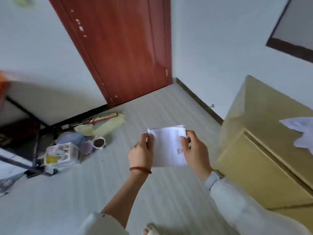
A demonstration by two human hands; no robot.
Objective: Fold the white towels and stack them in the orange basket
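Observation:
A folded white towel (166,146) hangs in the air over the floor, a small printed label near its right edge. My left hand (140,153) pinches its left edge, thumb on top. My right hand (194,148) grips the right edge beside the label. Another white towel (299,131) lies crumpled on a cardboard box at the right. A blurred orange shape (3,85) shows at the far left edge; I cannot tell whether it is the basket.
A large cardboard box (264,150) stands at the right. Clutter lies on the floor at the left: cups (99,142), a plastic container (61,153), yellow wrapped items (108,127), a black metal frame (37,143). A red-brown door (125,48) stands behind.

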